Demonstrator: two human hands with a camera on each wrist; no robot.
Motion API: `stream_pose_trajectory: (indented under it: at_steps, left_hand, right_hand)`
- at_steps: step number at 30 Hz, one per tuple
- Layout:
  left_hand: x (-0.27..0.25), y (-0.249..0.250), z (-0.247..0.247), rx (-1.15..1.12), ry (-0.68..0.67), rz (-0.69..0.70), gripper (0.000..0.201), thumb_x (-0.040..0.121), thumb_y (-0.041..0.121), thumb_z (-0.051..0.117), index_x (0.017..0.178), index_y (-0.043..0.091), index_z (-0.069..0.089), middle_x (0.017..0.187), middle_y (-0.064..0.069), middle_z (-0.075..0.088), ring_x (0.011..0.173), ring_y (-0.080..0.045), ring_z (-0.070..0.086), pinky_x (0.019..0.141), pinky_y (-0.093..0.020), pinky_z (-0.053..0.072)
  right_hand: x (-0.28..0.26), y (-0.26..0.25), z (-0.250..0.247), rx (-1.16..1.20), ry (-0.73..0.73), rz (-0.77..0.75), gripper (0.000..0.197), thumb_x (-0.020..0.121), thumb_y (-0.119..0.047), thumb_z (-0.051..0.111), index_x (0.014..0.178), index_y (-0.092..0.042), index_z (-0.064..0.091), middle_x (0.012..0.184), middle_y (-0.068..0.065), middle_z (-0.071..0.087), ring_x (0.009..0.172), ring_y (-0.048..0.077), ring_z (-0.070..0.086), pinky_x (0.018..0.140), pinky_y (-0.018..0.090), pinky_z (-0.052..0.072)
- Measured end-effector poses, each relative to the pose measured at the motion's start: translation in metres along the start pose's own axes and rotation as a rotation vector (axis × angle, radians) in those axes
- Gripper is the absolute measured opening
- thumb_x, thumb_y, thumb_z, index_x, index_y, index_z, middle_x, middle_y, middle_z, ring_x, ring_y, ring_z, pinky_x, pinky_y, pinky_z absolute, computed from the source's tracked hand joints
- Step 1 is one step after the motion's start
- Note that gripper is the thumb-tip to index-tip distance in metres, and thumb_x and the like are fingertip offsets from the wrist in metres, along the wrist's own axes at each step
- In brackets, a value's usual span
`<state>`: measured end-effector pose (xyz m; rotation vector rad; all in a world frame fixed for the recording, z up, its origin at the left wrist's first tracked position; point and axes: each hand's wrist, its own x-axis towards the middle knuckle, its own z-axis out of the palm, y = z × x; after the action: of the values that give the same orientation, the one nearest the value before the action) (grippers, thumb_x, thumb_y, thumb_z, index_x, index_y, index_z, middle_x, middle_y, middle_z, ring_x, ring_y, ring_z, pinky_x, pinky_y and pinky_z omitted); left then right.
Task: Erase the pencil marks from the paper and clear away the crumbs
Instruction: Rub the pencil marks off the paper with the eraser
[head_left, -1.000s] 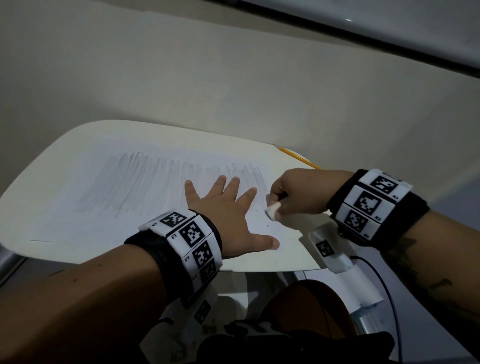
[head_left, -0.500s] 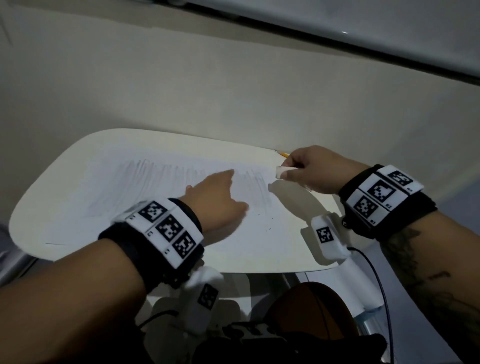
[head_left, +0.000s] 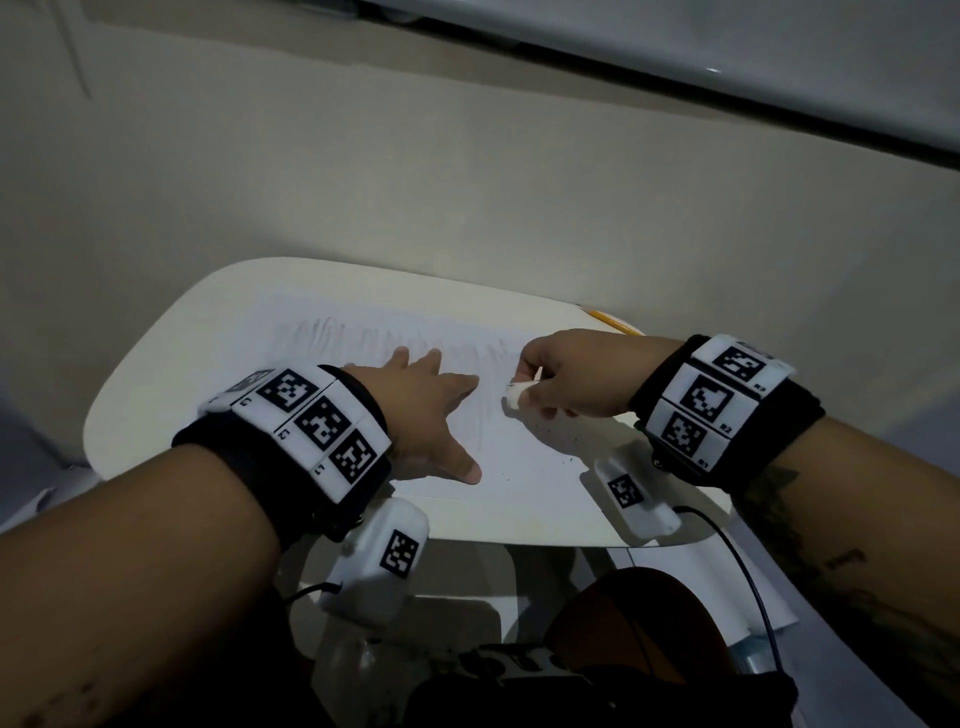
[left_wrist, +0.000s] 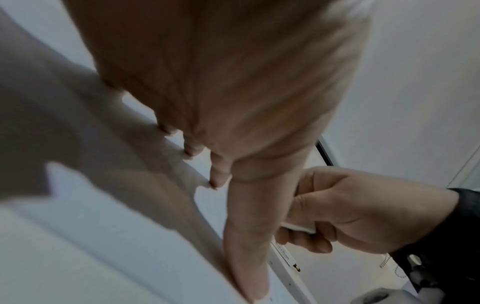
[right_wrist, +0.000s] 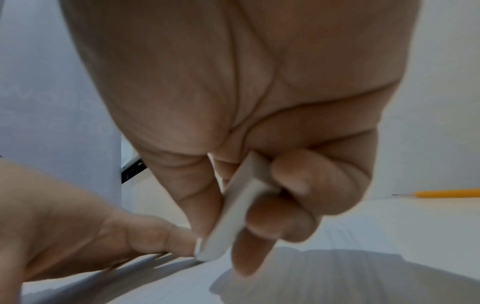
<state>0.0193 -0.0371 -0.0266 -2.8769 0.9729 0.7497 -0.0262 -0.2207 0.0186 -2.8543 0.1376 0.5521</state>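
A white sheet of paper (head_left: 332, 353) with grey pencil shading (head_left: 363, 338) lies on a small white table (head_left: 156, 374). My left hand (head_left: 431, 410) lies flat on the sheet with fingers spread and straight, holding it down. My right hand (head_left: 566, 379) pinches a white eraser (head_left: 515, 393) between thumb and fingers just right of the left hand, its tip at the paper. In the right wrist view the eraser (right_wrist: 231, 214) is slanted down toward the sheet. Small dark crumbs (head_left: 563, 460) dot the paper near the front right.
A yellow pencil (head_left: 608, 319) lies at the table's far right edge, behind my right hand; it also shows in the right wrist view as the pencil (right_wrist: 449, 193). A beige wall rises right behind the table. My knees and cables are below the front edge.
My right hand brought the eraser from the sheet's far edge back toward me, nearer the left hand. My left hand, lifted and bunched half a second ago, is flat and spread again.
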Motion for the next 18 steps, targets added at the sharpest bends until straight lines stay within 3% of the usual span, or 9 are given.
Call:
stream_pose_trajectory:
  at_steps: [5, 10, 15, 18]
  left_hand:
    - [0.007, 0.004, 0.010, -0.022, 0.011, -0.039, 0.118, 0.061, 0.091, 0.053, 0.151, 0.047, -0.009, 0.162, 0.006, -0.021, 0.148, -0.029, -0.020, 0.109, -0.074, 0.004]
    - [0.012, 0.006, 0.012, -0.021, 0.023, -0.055, 0.126, 0.055, 0.094, 0.053, 0.151, 0.044, -0.012, 0.161, 0.006, -0.023, 0.148, -0.032, -0.020, 0.106, -0.076, 0.004]
    - [0.012, 0.005, 0.011, -0.018, 0.023, -0.048, 0.128, 0.055, 0.095, 0.052, 0.151, 0.043, -0.014, 0.161, 0.007, -0.024, 0.148, -0.031, -0.021, 0.107, -0.076, 0.003]
    - [0.013, 0.003, 0.011, -0.029, 0.021, -0.044, 0.129, 0.053, 0.096, 0.052, 0.150, 0.043, -0.015, 0.161, 0.008, -0.025, 0.148, -0.029, -0.022, 0.107, -0.075, 0.001]
  right_hand:
    - [0.005, -0.009, 0.006, -0.074, -0.007, -0.015, 0.024, 0.095, -0.048, 0.054, 0.107, -0.028, 0.060, 0.097, -0.009, 0.064, 0.096, 0.015, 0.060, 0.089, 0.035, 0.049]
    - [0.002, -0.008, 0.007, -0.071, -0.169, -0.060, 0.021, 0.090, -0.051, 0.062, 0.100, -0.033, 0.064, 0.088, -0.013, 0.067, 0.089, 0.010, 0.061, 0.086, 0.031, 0.049]
    - [0.015, -0.012, 0.007, -0.082, 0.017, -0.047, 0.024, 0.095, -0.049, 0.055, 0.106, -0.028, 0.060, 0.104, -0.009, 0.063, 0.102, 0.015, 0.058, 0.092, 0.034, 0.046]
    - [0.013, -0.012, 0.007, -0.086, -0.079, -0.067, 0.023, 0.094, -0.050, 0.056, 0.108, -0.031, 0.061, 0.102, -0.011, 0.064, 0.098, 0.012, 0.059, 0.094, 0.036, 0.048]
